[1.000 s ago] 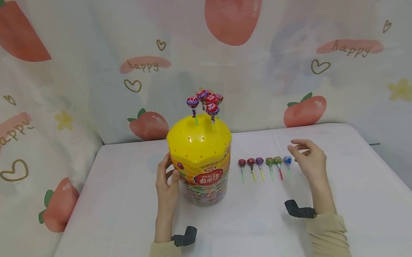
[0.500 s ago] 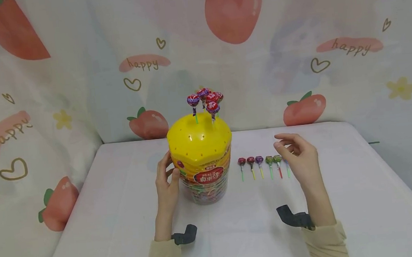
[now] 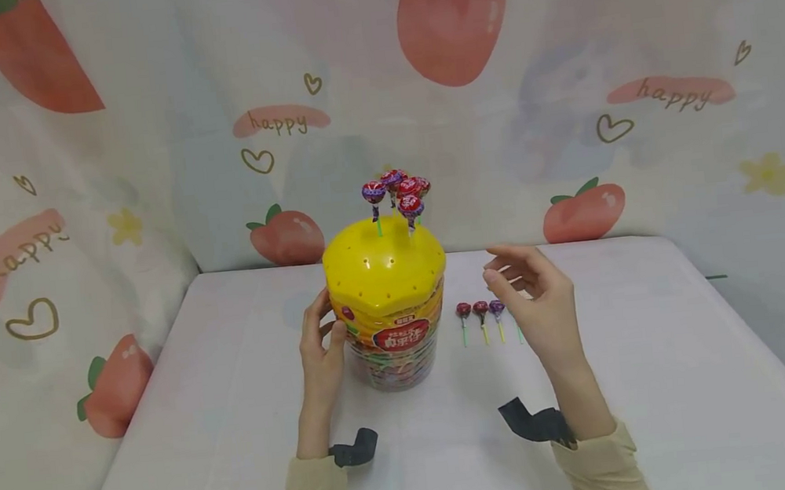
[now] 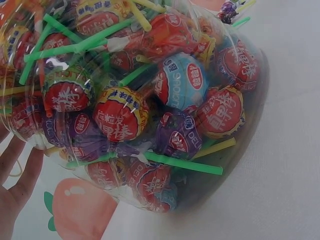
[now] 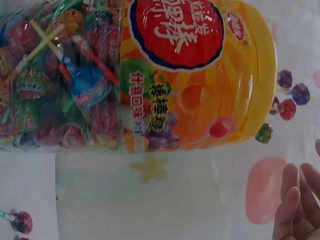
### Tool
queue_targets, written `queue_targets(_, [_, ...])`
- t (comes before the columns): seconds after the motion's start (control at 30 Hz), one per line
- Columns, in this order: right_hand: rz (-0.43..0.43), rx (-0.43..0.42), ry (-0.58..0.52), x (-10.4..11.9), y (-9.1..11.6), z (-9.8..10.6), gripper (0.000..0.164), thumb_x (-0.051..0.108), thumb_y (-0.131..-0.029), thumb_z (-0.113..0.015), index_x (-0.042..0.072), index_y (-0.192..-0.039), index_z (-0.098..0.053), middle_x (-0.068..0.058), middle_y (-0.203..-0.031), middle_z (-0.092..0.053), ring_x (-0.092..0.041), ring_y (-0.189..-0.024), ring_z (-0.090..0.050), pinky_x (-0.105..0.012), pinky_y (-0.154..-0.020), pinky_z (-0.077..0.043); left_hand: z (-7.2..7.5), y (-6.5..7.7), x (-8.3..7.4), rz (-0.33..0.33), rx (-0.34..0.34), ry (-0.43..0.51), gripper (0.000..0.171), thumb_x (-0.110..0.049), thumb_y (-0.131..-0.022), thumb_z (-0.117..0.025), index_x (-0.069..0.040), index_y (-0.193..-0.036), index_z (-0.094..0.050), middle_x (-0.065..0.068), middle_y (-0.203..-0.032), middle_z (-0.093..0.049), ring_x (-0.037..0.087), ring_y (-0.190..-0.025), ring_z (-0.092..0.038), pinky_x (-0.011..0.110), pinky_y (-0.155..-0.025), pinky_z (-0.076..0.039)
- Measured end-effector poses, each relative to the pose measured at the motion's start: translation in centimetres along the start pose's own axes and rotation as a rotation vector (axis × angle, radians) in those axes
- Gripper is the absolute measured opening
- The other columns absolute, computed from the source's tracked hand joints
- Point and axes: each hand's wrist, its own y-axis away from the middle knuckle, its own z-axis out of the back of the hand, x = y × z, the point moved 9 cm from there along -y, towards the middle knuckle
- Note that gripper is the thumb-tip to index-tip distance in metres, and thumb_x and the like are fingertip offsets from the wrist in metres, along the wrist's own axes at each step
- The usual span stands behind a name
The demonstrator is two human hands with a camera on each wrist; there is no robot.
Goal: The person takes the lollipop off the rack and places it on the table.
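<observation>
- The left grip (image 3: 321, 354) is spread wide, with its fingers and thumb resting on the side of the big jar (image 3: 404, 337). I think it is there so the jar won't wobble or tip.
- The right grip (image 3: 535, 290) is up in the air, with a gap between its bent fingers and thumb. I can't see anything in it.
- The jar stands upright on the worktop (image 3: 165, 393), just right of the left grip and left of the right grip.
- The row of lollies (image 3: 480, 309) lies lower down and left of the right grip. They may be laid neatly so each is easy to pick up. The right grip covers part of the row, so I can't count them all.
- The yellow lid (image 3: 381, 270), higher than the left grip, has little holes. The standing lollies (image 3: 411, 206) poke up at its back, and the holes probably keep their sticks straight.
- The see-through jar is packed with wrapped sweets (image 4: 182, 82) on green and yellow sticks, all jumbled up.
</observation>
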Motion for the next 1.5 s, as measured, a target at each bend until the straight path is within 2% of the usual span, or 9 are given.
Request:
queue_targets(0.07, [0.046, 0.004, -0.007, 0.8, -0.4, -0.8, 0.031, -0.002, -0.085, -0.067, 0.002, -0.116, -0.065, 0.007, -0.094, -0.065, -0.006, -0.083, -0.061, -0.015, -0.073, -0.048, -0.1, 0.0, 0.0, 0.006, 0.001, -0.003, 0.05, -0.023, -0.099, -0.053, -0.003, -0.143, -0.04, 0.018, -0.137, -0.049, 0.029, -0.124, -0.046, 0.023, -0.1, -0.042])
queue_targets(0.17, [0.084, 0.01, -0.024, 1.6, -1.1, -2.0, 0.033, -0.002, -0.085, -0.067, 0.002, -0.118, -0.064, -0.005, -0.099, -0.067, -0.006, -0.089, -0.061, -0.016, -0.079, -0.049, -0.1, 0.0, -0.1, 0.009, 0.0, -0.002, 0.051, -0.024, -0.099, -0.052, -0.003, -0.143, -0.04, 0.019, -0.137, -0.049, 0.026, -0.124, -0.046, 0.036, -0.102, -0.045])
queue_targets(0.27, [0.093, 0.018, -0.038, 2.1, -1.7, -3.0, 0.035, -0.002, -0.086, -0.067, 0.0, -0.12, -0.062, -0.016, -0.104, -0.066, -0.005, -0.092, -0.06, -0.018, -0.084, -0.049, -0.1, 0.0, -0.2, 0.005, 0.001, 0.0, 0.052, -0.027, -0.099, -0.052, -0.004, -0.144, -0.04, 0.019, -0.137, -0.049, 0.013, -0.123, -0.046, 0.044, -0.102, -0.045])
queue_targets(0.4, [0.093, 0.031, -0.053, 2.5, -2.4, -4.3, 0.036, -0.002, -0.086, -0.067, -0.001, -0.121, -0.06, -0.019, -0.109, -0.065, -0.004, -0.093, -0.06, -0.019, -0.087, -0.049, -0.1, 0.0, -0.3, -0.011, -0.001, 0.007, 0.052, -0.029, -0.099, -0.051, -0.003, -0.143, -0.04, 0.021, -0.137, -0.049, -0.004, -0.119, -0.042, 0.025, -0.1, -0.044])
queue_targets(0.5, [0.089, 0.047, -0.081, 2.6, -2.9, -5.2, 0.037, 0.0, -0.086, -0.067, 0.0, -0.123, -0.059, -0.018, -0.11, -0.064, -0.006, -0.094, -0.06, -0.021, -0.088, -0.049, -0.1, 0.0, -0.3, -0.022, -0.003, 0.013, 0.053, -0.029, -0.099, -0.051, -0.002, -0.143, -0.04, 0.022, -0.137, -0.049, -0.009, -0.118, -0.041, 0.012, -0.096, -0.039])
queue_targets(0.7, [0.11, 0.042, -0.108, 3.1, -3.7, -6.6, 0.038, 0.002, -0.087, -0.067, 0.002, -0.124, -0.058, -0.017, -0.108, -0.064, -0.007, -0.093, -0.06, -0.023, -0.089, -0.049, 0.0, 0.1, -0.4, -0.037, -0.005, 0.021, 0.055, -0.031, -0.099, -0.051, 0.0, -0.143, -0.039, 0.023, -0.137, -0.048, -0.01, -0.118, -0.04, 0.012, -0.096, -0.039])
queue_targets(0.87, [0.172, 0.012, -0.135, 3.6, -4.2, -7.2, 0.038, 0.0, -0.086, -0.068, 0.0, -0.123, -0.058, -0.018, -0.103, -0.063, -0.009, -0.09, -0.06, -0.025, -0.086, -0.05, 0.0, 0.1, -0.4, -0.041, -0.006, 0.018, 0.055, -0.031, -0.099, -0.05, 0.0, -0.143, -0.039, 0.024, -0.135, -0.049, -0.011, -0.118, -0.04, 0.011, -0.096, -0.038])
queue_targets(1.1, [0.207, -0.027, -0.098, 4.1, -4.7, -7.5, 0.036, 0.003, -0.085, -0.069, 0.0, -0.12, -0.059, -0.017, -0.099, -0.064, -0.011, -0.085, -0.06, -0.026, -0.083, -0.051, 0.0, 0.0, -0.5, -0.031, -0.006, 0.012, 0.053, -0.029, -0.1, -0.051, -0.002, -0.143, -0.04, 0.023, -0.135, -0.05, -0.011, -0.117, -0.04, 0.012, -0.096, -0.039])
queue_targets(1.5, [0.232, -0.037, -0.109, 4.6, -5.1, -7.5, 0.032, 0.004, -0.087, -0.067, 0.0, -0.118, -0.06, -0.017, -0.094, -0.065, -0.01, -0.081, -0.059, -0.021, -0.078, -0.051, 0.0, 0.0, -0.4, -0.029, -0.007, 0.005, 0.052, -0.029, -0.1, -0.05, -0.002, -0.143, -0.041, 0.022, -0.135, -0.05, -0.011, -0.117, -0.04, 0.013, -0.096, -0.039])
